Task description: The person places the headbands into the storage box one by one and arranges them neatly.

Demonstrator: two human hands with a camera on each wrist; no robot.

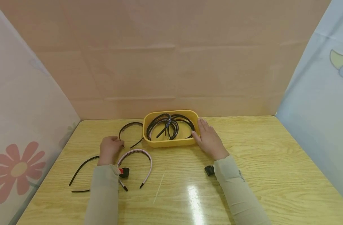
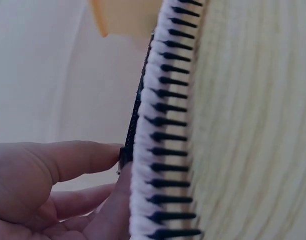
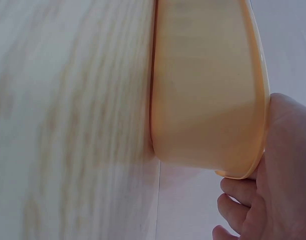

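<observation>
In the head view my left hand [image 1: 110, 150] pinches one end of a black toothed headband [image 1: 130, 124] lying left of the yellow basket [image 1: 174, 143]. The left wrist view shows thumb and fingers meeting on that black end [image 2: 125, 155], partly behind a nearer pink headband [image 2: 152, 100]. My right hand [image 1: 212, 142] rests against the basket's right end, fingers straight along the outside and thumb over the rim. From the right wrist, the hand [image 3: 287, 165] touches the basket's rim [image 3: 262, 75]. Inside the basket lie several dark headbands [image 1: 174, 125] and a pink one, overlapping.
The pink headband [image 1: 151, 162] lies on the wooden table [image 1: 273, 162] near the left wrist. Another black headband [image 1: 81, 170] lies farther left, partly hidden by the left arm. A brown covering [image 1: 174, 62] rises behind the table, with pale patterned sheets at both sides.
</observation>
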